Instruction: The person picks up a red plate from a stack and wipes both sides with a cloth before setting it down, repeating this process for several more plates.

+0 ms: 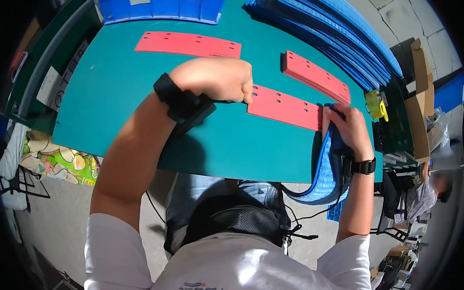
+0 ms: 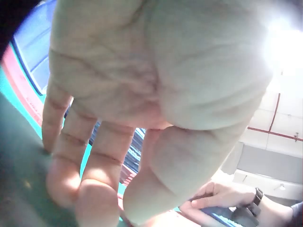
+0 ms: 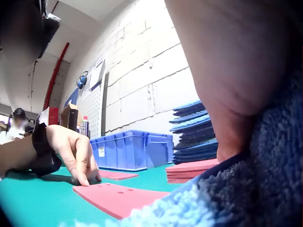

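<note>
A pink flat strip with small holes [image 1: 288,108] lies on the green table. At its left end, my left hand [image 1: 217,78] has thumb and forefinger on the corner; the right wrist view shows the fingertips down at that edge. My right hand [image 1: 351,128] pinches a fuzzy blue mop pad [image 1: 322,173] by its dark-edged end, right at the strip's other end. The rest of the pad hangs in a curve over the table's front edge toward the lap. In the left wrist view the palm [image 2: 156,80] hides most of the strip.
Behind the left hand lies another pink strip [image 1: 187,44]; a small pile of pink strips [image 1: 316,76] sits further right. Folded blue pads [image 1: 335,34] are stacked at the back right, near a yellow tape roll [image 1: 376,106]. A blue bin [image 1: 161,9] stands at the back.
</note>
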Demonstrator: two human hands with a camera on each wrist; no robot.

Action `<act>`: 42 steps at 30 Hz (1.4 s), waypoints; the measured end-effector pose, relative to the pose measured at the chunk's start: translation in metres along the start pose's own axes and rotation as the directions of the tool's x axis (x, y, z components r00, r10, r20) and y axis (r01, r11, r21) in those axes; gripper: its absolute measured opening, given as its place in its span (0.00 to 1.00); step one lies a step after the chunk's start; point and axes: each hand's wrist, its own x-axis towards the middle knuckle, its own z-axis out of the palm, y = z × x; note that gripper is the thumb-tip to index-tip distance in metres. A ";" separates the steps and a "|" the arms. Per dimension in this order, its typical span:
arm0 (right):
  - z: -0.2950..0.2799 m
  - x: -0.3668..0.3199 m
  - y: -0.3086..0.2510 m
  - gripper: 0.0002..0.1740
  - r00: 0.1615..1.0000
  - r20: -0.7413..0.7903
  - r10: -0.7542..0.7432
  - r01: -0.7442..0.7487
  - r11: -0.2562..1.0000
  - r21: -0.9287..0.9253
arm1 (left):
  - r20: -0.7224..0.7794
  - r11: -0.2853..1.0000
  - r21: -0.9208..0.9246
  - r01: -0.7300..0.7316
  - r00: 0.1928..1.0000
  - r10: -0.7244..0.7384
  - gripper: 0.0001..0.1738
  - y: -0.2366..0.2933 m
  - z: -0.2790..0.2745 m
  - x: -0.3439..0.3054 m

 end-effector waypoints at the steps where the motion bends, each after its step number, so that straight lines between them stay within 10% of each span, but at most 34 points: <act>1: -0.002 0.001 -0.005 0.15 1.000 -0.013 -0.013 0.011 0.997 -0.077 | 0.008 1.000 0.003 -0.009 1.000 0.009 0.16 -0.001 0.001 0.001; 9: 0.043 0.039 -0.107 0.14 0.925 -0.008 -0.380 0.380 0.925 0.011 | 0.034 0.999 0.014 0.038 0.999 -0.038 0.12 -0.003 0.002 0.003; 23: -0.002 -0.004 0.025 0.17 0.988 0.005 0.156 -0.155 0.979 0.134 | -0.020 0.998 -0.038 0.047 0.999 -0.047 0.16 0.001 0.002 -0.001; 35: 0.039 0.021 -0.099 0.13 0.961 -0.003 -0.278 0.278 0.959 -0.051 | -0.018 0.999 -0.050 0.009 1.000 -0.010 0.13 0.004 -0.001 0.000; 42: 0.034 0.018 -0.060 0.17 0.983 0.038 -0.179 0.178 0.984 0.027 | 0.010 0.996 -0.035 0.082 0.997 -0.082 0.14 0.005 -0.002 -0.001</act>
